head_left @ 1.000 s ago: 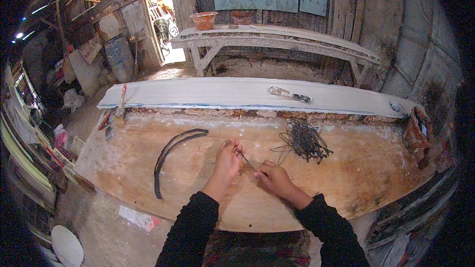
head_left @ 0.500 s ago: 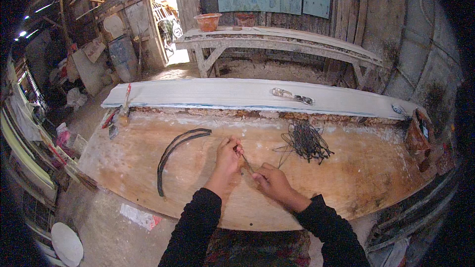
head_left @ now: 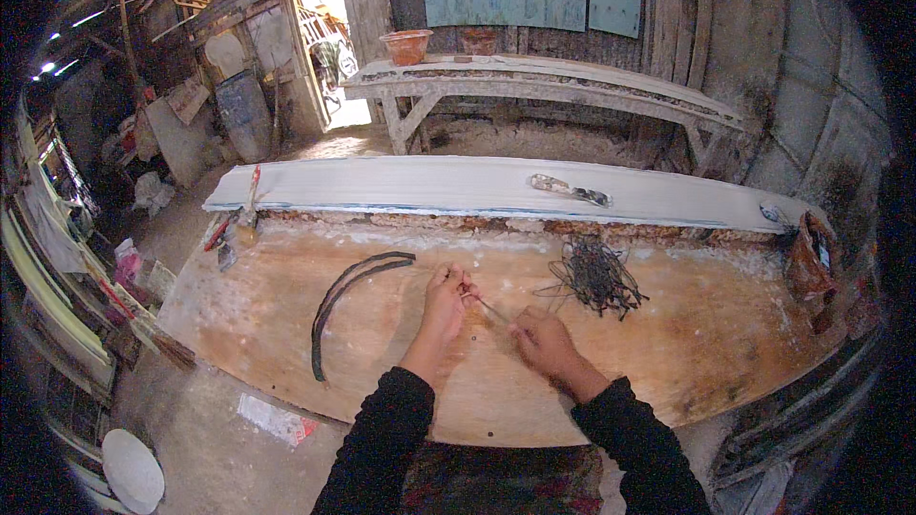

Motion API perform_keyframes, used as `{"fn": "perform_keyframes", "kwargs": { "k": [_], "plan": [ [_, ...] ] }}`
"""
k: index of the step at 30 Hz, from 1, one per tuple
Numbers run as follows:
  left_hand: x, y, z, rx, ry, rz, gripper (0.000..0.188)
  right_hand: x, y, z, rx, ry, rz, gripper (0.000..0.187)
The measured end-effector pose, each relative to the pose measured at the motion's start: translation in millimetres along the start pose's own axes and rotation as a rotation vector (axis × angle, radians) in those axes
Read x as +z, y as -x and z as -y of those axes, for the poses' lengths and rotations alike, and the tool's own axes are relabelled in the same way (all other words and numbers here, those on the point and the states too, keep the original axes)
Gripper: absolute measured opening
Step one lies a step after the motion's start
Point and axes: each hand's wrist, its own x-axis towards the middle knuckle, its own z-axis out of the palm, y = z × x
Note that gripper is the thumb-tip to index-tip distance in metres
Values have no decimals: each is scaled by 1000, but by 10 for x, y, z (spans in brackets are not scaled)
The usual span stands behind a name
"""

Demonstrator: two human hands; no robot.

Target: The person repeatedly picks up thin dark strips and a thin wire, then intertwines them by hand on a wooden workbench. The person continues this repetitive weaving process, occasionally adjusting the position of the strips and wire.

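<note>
Over the wooden board, my left hand [head_left: 447, 303] is closed, its fingertips pinched together at one end of a thin, dark strand [head_left: 494, 311]. My right hand [head_left: 549, 341] closes on the other end, so the strand runs straight between the two hands. It is too thin and blurred to tell its kind. To the left of my left hand lie curved black strips [head_left: 336, 300], side by side. Beyond my right hand sits a tangled heap of thin black cords [head_left: 603, 277], with a few loose loops reaching toward the hand.
A long white slab [head_left: 410, 181] borders the far side of the wooden board [head_left: 239, 324], with a stained scraper-like tool [head_left: 570, 190] on it. Brushes [head_left: 250, 202] rest at the left corner. A reddish container [head_left: 811, 256] stands at the right edge. Behind is a bench [head_left: 534, 72] with bowls.
My right hand has moved a little right and away from the left hand, and more of the strand shows between them. The whole view has shifted slightly.
</note>
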Motion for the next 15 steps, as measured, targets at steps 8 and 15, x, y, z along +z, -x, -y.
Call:
{"fn": "perform_keyframes", "kwargs": {
  "k": [8, 15],
  "plan": [
    [-315, -108, -226, 309, -560, 6, 20, -420, -57, -341, 177, 321, -198, 18],
    [-1222, -33, -924, 361, -1532, -648, 24, -600, 3, -746, 192, 453, -562, 14]
  ]
}}
